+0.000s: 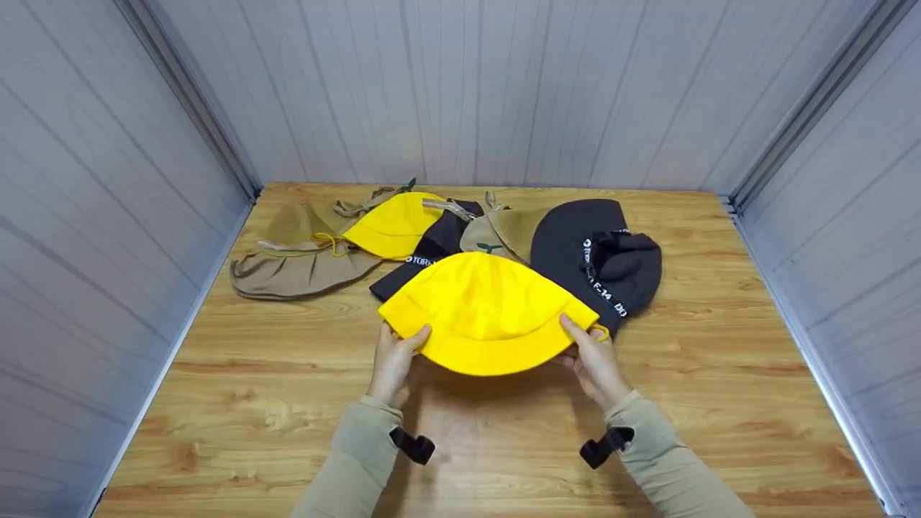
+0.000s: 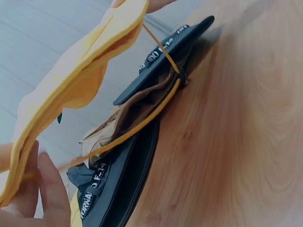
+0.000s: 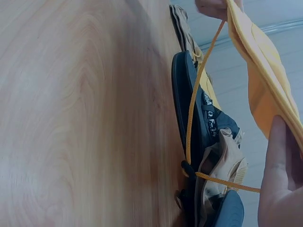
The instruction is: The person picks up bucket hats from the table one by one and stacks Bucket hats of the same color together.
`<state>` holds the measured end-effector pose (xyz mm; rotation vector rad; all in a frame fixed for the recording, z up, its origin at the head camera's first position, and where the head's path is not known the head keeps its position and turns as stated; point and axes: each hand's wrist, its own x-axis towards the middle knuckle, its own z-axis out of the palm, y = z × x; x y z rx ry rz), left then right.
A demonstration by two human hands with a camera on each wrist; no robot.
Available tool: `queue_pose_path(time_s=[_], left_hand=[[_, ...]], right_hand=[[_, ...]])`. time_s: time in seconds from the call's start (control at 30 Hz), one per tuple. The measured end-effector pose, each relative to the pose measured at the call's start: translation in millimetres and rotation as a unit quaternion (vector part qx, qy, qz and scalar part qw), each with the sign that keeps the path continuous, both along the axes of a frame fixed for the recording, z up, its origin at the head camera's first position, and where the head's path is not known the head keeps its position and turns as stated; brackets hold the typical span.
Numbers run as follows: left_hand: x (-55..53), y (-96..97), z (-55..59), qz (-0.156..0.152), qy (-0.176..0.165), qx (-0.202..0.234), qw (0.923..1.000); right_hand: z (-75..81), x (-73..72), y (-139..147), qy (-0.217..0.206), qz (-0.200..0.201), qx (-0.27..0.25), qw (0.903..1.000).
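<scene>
A yellow bucket hat [image 1: 489, 309] with a small green sprout on its crown is held up over the front of the table. My left hand [image 1: 396, 356] pinches its left brim edge, thumb on top and fingers beneath. The right hand [image 1: 591, 356] grips the opposite brim edge the same way. In the left wrist view the brim [image 2: 80, 78] runs between both hands, and a yellow chin cord [image 2: 137, 126] with a dark toggle hangs below it. The right wrist view shows that cord [image 3: 191, 109] looping down from the brim too.
Behind lie several hats: a tan one [image 1: 302, 273] at left, another yellow hat [image 1: 399, 224], a black cap [image 1: 450, 234], a tan hat [image 1: 514, 226], and a black cap [image 1: 575, 230] with lettered straps at right. Ribbed panels [image 1: 460, 86] wall the wooden table [image 1: 237, 403] on three sides.
</scene>
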<state>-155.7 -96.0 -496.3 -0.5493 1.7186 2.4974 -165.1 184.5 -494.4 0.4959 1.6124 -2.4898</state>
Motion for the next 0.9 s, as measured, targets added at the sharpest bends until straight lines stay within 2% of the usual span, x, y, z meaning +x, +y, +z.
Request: queue_pose_path(time_s=[0.3, 0.4, 0.47, 0.6, 0.63, 0.7, 0.8, 0.83, 0.9], left_hand=[[0.9, -12.7, -1.2, 0.013, 0.026, -0.059, 0.9979], [1.1, -18.2, -1.9, 0.022, 0.034, -0.091, 0.995], [0.8, -21.8, -2.6, 0.035, 0.037, -0.124, 0.9909], [0.1, -28.4, -3.5, 0.07, 0.056, -0.171, 0.9812], [0.1, -30.7, -3.8, 0.077, 0.059, -0.177, 0.9795], [1.0, -35.8, -3.9, 0.083, 0.066, -0.182, 0.9776], [4.9, -45.9, -4.2, 0.08, 0.064, -0.205, 0.9735], [5.8, -49.8, -4.1, 0.077, 0.061, -0.222, 0.9702], [8.0, -57.3, -2.8, 0.071, 0.06, -0.272, 0.9579]], right_hand=[[-2.8, -0.2, -4.9, -0.008, 0.004, 0.012, 0.9999], [-8.3, 0.8, -4.8, 0.012, 0.013, 0.021, 0.9996], [-15.4, 0.6, -3.3, 0.032, 0.028, 0.034, 0.9985], [-50.4, -8.7, 6.4, 0.079, 0.074, 0.071, 0.9916], [-52.9, -9.0, 6.1, 0.087, 0.08, 0.084, 0.9895], [-53.8, -8.2, 3.2, 0.095, 0.09, 0.115, 0.9847], [-35.1, 1.9, -9.0, 0.087, 0.097, 0.157, 0.9789], [-26.9, 5.7, -13.1, 0.076, 0.099, 0.171, 0.9773], [-23.2, 8.9, -17.1, 0.061, 0.116, 0.194, 0.9722]])
